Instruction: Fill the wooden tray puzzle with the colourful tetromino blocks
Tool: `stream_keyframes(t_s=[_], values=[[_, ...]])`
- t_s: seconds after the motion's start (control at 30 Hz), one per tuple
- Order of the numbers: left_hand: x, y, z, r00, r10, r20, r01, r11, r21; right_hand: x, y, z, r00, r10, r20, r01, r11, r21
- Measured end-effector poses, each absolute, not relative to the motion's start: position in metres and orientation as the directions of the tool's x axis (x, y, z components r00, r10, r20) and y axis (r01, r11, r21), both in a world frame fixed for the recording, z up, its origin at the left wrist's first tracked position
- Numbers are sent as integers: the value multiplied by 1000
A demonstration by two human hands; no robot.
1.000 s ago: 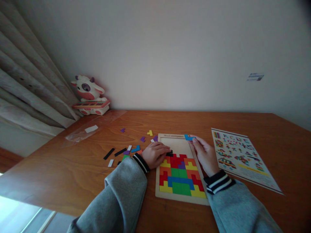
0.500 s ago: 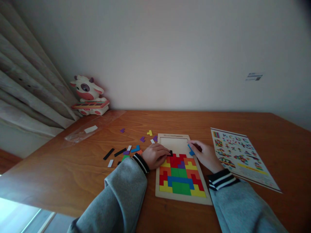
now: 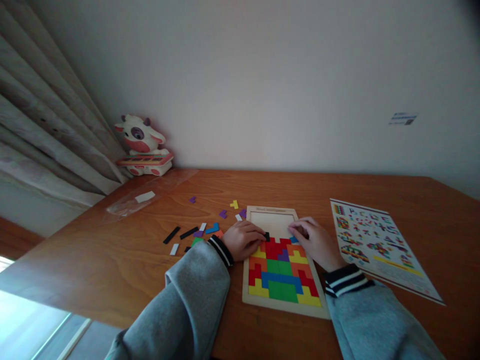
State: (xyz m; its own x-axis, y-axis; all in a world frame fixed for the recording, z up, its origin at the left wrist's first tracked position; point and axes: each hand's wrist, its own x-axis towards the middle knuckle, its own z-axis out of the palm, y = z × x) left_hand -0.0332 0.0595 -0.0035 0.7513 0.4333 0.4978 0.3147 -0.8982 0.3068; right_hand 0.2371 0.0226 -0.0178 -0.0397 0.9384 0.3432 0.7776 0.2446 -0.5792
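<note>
A wooden puzzle board (image 3: 286, 310) lies on the table, its lower part filled with coloured blocks and its upper part bare. My left hand (image 3: 244, 240) rests over the board's left edge, fingers closed, with a small black piece (image 3: 267, 236) at its fingertips. At the board's right side, my right hand (image 3: 315, 241) has thumb and forefinger pinched together. Just below these fingertips a blue piece (image 3: 294, 240) lies on the board, partly hidden by the hand; whether the fingers still grip it is unclear.
Loose pieces, among them a black bar (image 3: 171, 235) and a yellow piece (image 3: 234, 204), lie left of the board. A printed pattern sheet (image 3: 386, 245) is at the right. A clear plastic bag (image 3: 127, 204) and a cow toy (image 3: 144, 147) stand farther back left.
The blue piece has gone from tilted in my right fingers to lower at the board's right side, mostly under them. My left hand stays by the black piece. The view has shifted slightly.
</note>
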Motion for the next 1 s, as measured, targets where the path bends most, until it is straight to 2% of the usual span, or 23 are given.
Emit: stream_keyframes(t_s=[0.33,0.63,1.0], values=[[-34,58,0,760,444,475,325,-892,314,236,21,-18,-34,940,340,808,226,-544],[-33,59,-2,758,432,488,311,-898,311,236,21,-18,-110,943,313,750,285,-597],[-33,57,1,758,433,488,330,-900,286,235,19,-16,-97,948,305,767,266,-585]])
